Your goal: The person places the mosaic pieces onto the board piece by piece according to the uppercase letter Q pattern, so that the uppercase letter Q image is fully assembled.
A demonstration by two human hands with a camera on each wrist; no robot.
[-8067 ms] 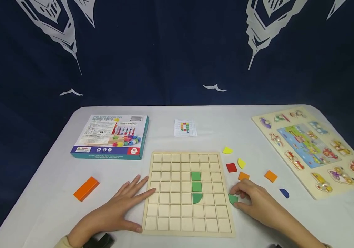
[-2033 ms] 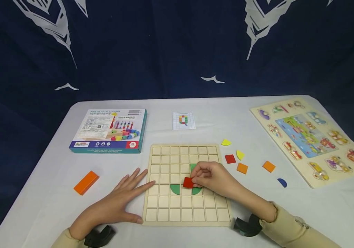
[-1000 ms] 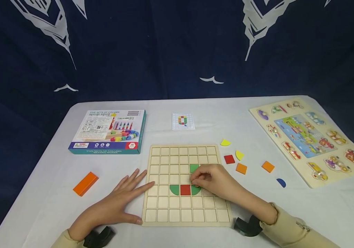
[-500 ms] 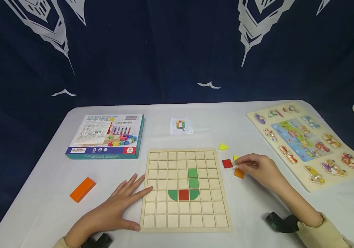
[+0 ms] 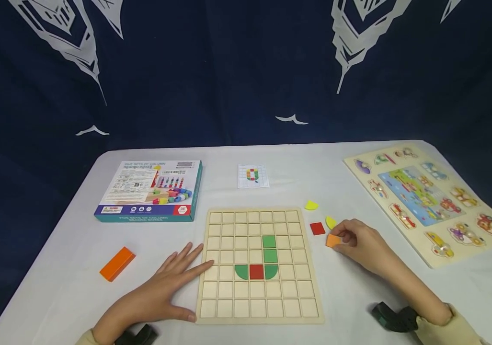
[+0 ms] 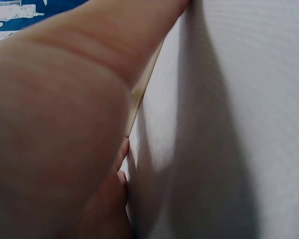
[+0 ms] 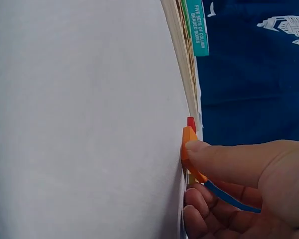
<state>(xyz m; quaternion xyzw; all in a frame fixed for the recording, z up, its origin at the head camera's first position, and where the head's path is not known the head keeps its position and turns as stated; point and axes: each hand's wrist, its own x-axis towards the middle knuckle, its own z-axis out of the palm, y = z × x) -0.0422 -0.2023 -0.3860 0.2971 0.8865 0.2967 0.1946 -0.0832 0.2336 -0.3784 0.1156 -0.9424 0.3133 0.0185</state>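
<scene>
Left hand, spread, likely steadies the wooden grid board. Right hand pinches an orange square tile.

With my right hand I am pinching an orange tile at the white tabletop. Just past it a red tile is showing, near the edge of a wooden board; a teal box is standing out against the blue curtain.
</scene>
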